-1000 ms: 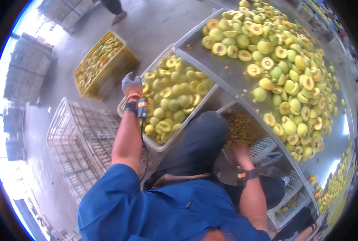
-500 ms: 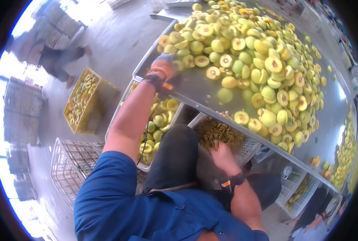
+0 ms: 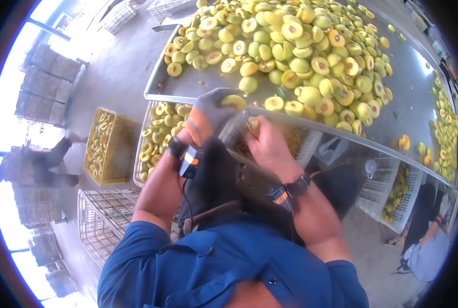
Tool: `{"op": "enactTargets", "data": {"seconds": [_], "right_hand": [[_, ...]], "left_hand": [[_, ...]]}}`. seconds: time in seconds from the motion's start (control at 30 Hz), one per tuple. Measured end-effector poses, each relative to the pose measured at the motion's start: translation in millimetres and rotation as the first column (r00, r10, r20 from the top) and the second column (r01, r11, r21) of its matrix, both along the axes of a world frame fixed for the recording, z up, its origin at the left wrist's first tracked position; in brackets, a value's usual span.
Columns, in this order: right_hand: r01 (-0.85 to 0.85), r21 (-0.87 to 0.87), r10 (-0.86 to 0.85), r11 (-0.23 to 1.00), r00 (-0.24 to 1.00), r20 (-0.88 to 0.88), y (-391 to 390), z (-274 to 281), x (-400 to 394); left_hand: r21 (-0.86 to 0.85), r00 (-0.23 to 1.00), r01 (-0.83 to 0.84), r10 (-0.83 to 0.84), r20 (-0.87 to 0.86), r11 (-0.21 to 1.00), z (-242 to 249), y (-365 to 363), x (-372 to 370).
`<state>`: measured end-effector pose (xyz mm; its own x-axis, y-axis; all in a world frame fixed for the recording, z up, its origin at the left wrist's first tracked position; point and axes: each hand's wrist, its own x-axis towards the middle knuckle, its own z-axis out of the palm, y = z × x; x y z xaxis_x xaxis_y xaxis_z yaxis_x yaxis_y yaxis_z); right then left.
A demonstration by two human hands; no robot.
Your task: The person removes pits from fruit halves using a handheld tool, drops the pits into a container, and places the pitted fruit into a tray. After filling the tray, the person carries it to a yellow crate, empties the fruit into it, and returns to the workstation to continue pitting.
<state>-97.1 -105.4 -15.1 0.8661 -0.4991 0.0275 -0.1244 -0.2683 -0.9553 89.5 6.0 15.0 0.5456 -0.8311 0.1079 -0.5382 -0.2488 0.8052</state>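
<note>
My left hand (image 3: 208,115), in a grey and orange glove, is closed round a halved yellow-green fruit (image 3: 233,102) at the table's near edge. Just right of it, my bare right hand (image 3: 265,146) is closed on a small object (image 3: 253,124) too blurred to make out. Both hands are close together above a bin of brown scraps (image 3: 293,137). Beyond them, a large heap of halved fruit (image 3: 300,61) lies on the metal table (image 3: 188,84).
A crate of fruit halves (image 3: 159,128) stands by my left arm. Farther left are a yellow crate (image 3: 118,154), an empty white crate (image 3: 98,215) and a walking person (image 3: 34,164). Another person (image 3: 429,251) sits at the lower right.
My left hand has come back from the heap with a fruit half in it. My right hand has risen out of the scrap bin towards it. The walking person has moved.
</note>
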Motion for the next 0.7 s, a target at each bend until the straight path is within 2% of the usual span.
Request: {"op": "enactTargets", "data": {"seconds": [0.03,0.07,0.3,0.4,0.43,0.47,0.5,0.57,0.6,0.63,0.67,0.7], "right_hand": [[-0.004,-0.033,0.004,0.999,1.0,0.008,-1.7,-3.1,-4.1],[-0.011,-0.065,0.012,0.998,1.0,0.017,-2.2,-4.6,-8.2],[-0.089,-0.285,0.016,0.954,0.969,-0.247,-0.9,-6.7,-30.4],[-0.161,-0.232,0.139,0.959,0.985,-0.105,7.1,-12.6,-40.2],[-0.201,0.042,0.205,0.979,0.968,-0.146,5.6,-9.2,-39.4],[-0.218,0.318,0.282,0.923,0.944,-0.172,5.0,-4.1,-39.9],[-0.207,0.568,0.363,0.797,0.915,-0.176,5.2,-0.3,-40.3],[-0.189,0.769,0.355,0.61,0.933,-0.053,3.0,-5.1,-40.6],[-0.185,0.848,0.335,0.497,0.942,0.009,2.5,-8.8,-39.8],[-0.185,0.87,0.316,0.457,0.948,0.035,3.4,-13.3,-38.3],[-0.184,0.892,0.297,0.413,0.953,0.059,5.8,-18.7,-36.7],[-0.184,0.913,0.279,0.365,0.957,0.081,9.5,-21.6,-35.9]], "left_hand": [[0.054,0.997,-0.001,0.005,-0.072,0.999,-5.4,-1.5,-6.5],[0.085,0.998,0.011,-0.005,-0.069,0.996,-5.2,-2.7,-15.4],[0.243,0.993,0.095,-0.109,0.044,0.965,1.7,-3.6,-45.3],[0.346,0.97,0.17,-0.218,0.104,0.923,4.3,0.0,-40.7],[0.361,0.964,0.182,-0.238,0.116,0.915,8.1,-0.3,-40.2],[0.378,0.959,0.193,-0.256,0.122,0.905,10.6,1.8,-41.5],[0.312,0.977,0.187,-0.209,0.038,0.932,13.1,4.2,-42.7],[0.166,0.984,0.147,-0.126,-0.13,0.975,19.7,3.9,-43.5],[0.016,0.979,0.078,-0.073,-0.19,0.997,16.5,4.4,-49.3],[-0.127,0.966,0.001,-0.033,-0.256,0.992,5.1,6.7,-62.3],[-0.259,0.945,-0.087,-0.004,-0.328,0.962,-9.4,7.9,-75.3],[-0.236,0.849,-0.329,0.177,-0.498,0.914,-27.0,4.2,-87.2]]}}
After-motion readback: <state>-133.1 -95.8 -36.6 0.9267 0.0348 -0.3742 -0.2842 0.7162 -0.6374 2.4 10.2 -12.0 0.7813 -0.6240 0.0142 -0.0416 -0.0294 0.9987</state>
